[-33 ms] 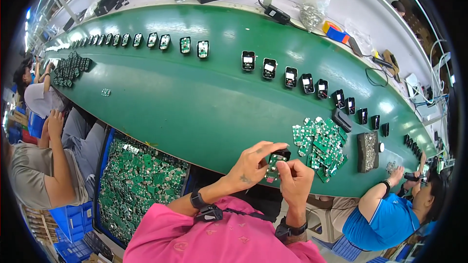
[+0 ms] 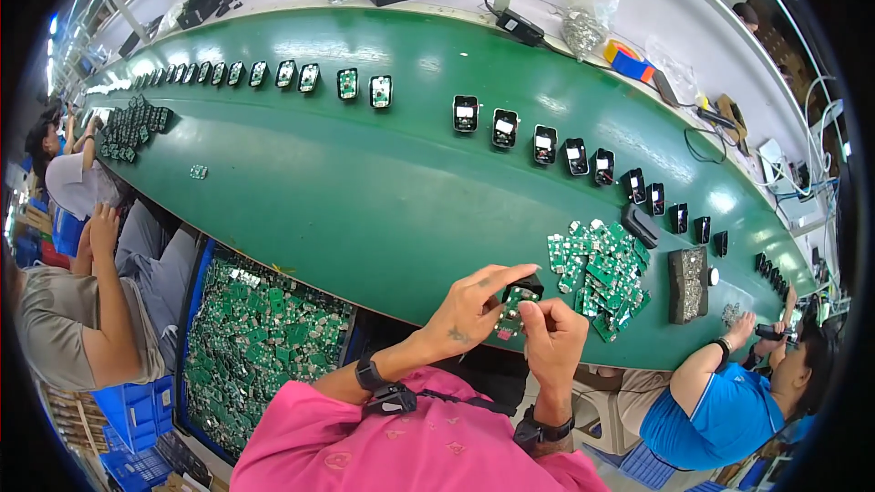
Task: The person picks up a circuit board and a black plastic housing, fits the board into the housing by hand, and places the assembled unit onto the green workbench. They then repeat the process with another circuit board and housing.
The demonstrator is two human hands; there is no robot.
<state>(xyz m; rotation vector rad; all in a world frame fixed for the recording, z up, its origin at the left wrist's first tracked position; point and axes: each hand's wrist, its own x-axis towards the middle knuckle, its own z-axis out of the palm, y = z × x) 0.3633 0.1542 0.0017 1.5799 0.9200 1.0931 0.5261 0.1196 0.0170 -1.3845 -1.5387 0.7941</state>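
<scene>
Head view: left hand [image 2: 467, 308] grips small black plastic casing [image 2: 527, 285], right hand [image 2: 554, 335] pinches green rectangular circuit board [image 2: 513, 312] against it, by the long green table [image 2: 365, 200]. Nothing's visibly shifted; I'd call it mid-step, seating unclear.

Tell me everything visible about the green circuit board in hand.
The circuit board is small, narrow and green, dotted with silvery components, with a pinkish part at its near end. Its far end meets a black casing. It is held slanting near the table's front edge, the left hand at its left, the right hand with thumb on its face. Finer detail is too small.
</scene>
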